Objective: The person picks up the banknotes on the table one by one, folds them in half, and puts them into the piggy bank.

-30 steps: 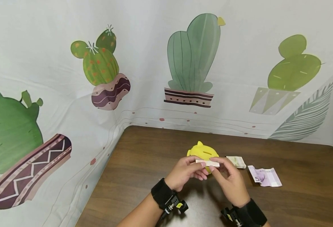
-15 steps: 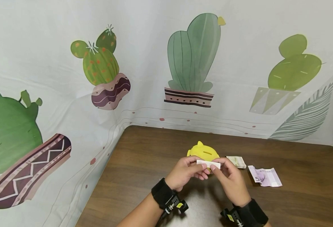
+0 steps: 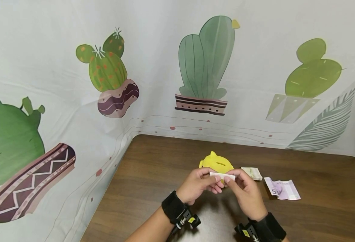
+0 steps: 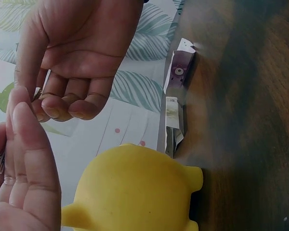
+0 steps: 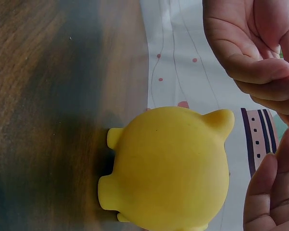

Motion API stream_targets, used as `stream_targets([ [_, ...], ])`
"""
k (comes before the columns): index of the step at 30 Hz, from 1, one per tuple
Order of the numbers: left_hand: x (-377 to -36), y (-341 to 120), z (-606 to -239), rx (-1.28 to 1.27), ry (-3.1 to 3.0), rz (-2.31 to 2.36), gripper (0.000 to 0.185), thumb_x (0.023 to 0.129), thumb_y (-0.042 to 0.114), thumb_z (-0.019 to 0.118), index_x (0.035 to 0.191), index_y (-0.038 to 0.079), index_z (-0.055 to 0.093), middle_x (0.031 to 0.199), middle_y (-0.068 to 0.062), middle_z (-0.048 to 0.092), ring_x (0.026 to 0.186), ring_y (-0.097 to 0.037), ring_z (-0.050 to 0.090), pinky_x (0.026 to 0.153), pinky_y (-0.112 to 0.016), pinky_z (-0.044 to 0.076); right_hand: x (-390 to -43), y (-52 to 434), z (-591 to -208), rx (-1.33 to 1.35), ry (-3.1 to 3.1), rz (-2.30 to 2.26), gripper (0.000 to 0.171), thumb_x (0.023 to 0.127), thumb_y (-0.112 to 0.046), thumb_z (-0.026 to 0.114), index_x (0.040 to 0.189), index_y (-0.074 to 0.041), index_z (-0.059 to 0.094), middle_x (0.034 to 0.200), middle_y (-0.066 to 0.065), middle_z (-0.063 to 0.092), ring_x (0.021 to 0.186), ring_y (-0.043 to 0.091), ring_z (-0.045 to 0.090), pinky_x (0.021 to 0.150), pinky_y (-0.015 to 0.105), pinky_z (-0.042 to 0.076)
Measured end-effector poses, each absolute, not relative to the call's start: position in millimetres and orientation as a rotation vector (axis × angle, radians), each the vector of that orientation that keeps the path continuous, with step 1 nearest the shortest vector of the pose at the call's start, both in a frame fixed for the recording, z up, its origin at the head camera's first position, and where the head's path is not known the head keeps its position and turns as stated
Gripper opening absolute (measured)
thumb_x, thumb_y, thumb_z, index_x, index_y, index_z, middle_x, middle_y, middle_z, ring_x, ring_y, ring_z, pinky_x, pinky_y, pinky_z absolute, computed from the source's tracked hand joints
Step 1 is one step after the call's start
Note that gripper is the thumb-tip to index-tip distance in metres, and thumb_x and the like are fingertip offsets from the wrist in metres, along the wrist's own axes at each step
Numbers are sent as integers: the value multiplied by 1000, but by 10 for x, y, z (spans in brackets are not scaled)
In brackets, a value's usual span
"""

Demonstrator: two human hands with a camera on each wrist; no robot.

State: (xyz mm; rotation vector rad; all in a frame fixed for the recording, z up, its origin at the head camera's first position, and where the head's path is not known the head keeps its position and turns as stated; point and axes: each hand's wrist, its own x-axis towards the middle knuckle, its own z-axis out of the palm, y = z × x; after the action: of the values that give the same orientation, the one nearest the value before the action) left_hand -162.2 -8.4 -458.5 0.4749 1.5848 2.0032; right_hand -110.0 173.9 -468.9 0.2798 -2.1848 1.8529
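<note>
A yellow piggy bank stands on the brown table, its slot facing up. Just in front of it both hands hold a folded pale banknote strip level above the table. My left hand pinches the strip's left end and my right hand pinches its right end. The left wrist view has the piggy bank below the right hand's curled fingers. In the right wrist view the piggy bank sits on the table under the left hand.
A folded greenish banknote and a flat purple banknote lie on the table right of the piggy bank. A cactus-print cloth hangs behind and to the left of the table.
The right hand's fingers have drawn in slightly on the strip's right end. The strip and the left hand have hardly moved.
</note>
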Motion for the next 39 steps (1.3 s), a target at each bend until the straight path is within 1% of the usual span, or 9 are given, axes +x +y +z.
stream_targets([
  [8, -1625, -91, -4579, 451, 1588, 1996, 26, 99, 10, 61, 113, -12, 61, 78, 4, 70, 66, -8, 66, 65, -21, 57, -1109, 1752, -4708, 334, -2123, 1859, 9, 97, 6, 59, 105, 3, 62, 91, 0, 64, 81, 15, 65, 72, 24, 55],
  [11, -1629, -95, -4578, 420, 1539, 2015, 24, 100, 12, 60, 112, -9, 63, 80, 3, 72, 69, -7, 69, 68, -22, 58, -1112, 1750, -4703, 356, -2118, 1847, 9, 97, 6, 59, 104, 2, 62, 93, -1, 64, 82, 12, 65, 73, 25, 56],
  [15, -1639, -99, -4576, 390, 1504, 2026, 28, 103, 23, 57, 107, -3, 66, 80, 3, 74, 72, -8, 71, 70, -23, 59, -1118, 1756, -4713, 389, -2124, 1810, 11, 96, 7, 59, 105, 2, 63, 95, -2, 64, 84, 7, 65, 73, 23, 56],
  [17, -1644, -103, -4576, 390, 1505, 2024, 33, 104, 26, 55, 108, -4, 65, 79, 3, 74, 71, -8, 71, 69, -23, 59, -1118, 1760, -4725, 384, -2141, 1790, 11, 96, 7, 60, 105, 1, 64, 95, -3, 65, 84, 6, 65, 73, 23, 56],
  [22, -1652, -110, -4589, 397, 1514, 2039, 33, 103, 17, 53, 114, -13, 62, 80, 4, 74, 73, -8, 71, 70, -24, 59, -1108, 1760, -4733, 368, -2182, 1790, 15, 94, 6, 64, 106, -3, 66, 101, -5, 67, 91, 3, 64, 75, 20, 55],
  [27, -1658, -109, -4602, 398, 1532, 2063, 27, 100, 12, 56, 111, -10, 65, 83, 1, 74, 74, -9, 71, 71, -23, 58, -1102, 1760, -4739, 376, -2199, 1764, 16, 94, 3, 66, 108, -5, 66, 105, -5, 67, 97, 6, 64, 79, 20, 55],
  [33, -1653, -113, -4595, 411, 1576, 2082, 28, 99, 6, 57, 117, -16, 60, 83, 1, 71, 74, -8, 69, 72, -23, 58, -1084, 1741, -4717, 335, -2233, 1738, 21, 93, 4, 67, 112, -6, 66, 104, -3, 67, 91, 1, 64, 76, 23, 56],
  [36, -1645, -110, -4577, 422, 1604, 2070, 30, 99, 6, 57, 118, -16, 60, 85, 2, 70, 74, -8, 69, 72, -23, 58, -1074, 1731, -4700, 300, -2243, 1734, 19, 94, 2, 66, 111, -7, 66, 103, -4, 65, 86, 1, 61, 73, 22, 53],
  [39, -1637, -105, -4569, 427, 1645, 2055, 28, 97, 6, 59, 117, -14, 63, 88, 0, 70, 75, -9, 69, 72, -24, 58, -1075, 1728, -4691, 263, -2248, 1712, 15, 95, 0, 66, 108, -8, 67, 99, -5, 64, 80, 5, 56, 68, 22, 49],
])
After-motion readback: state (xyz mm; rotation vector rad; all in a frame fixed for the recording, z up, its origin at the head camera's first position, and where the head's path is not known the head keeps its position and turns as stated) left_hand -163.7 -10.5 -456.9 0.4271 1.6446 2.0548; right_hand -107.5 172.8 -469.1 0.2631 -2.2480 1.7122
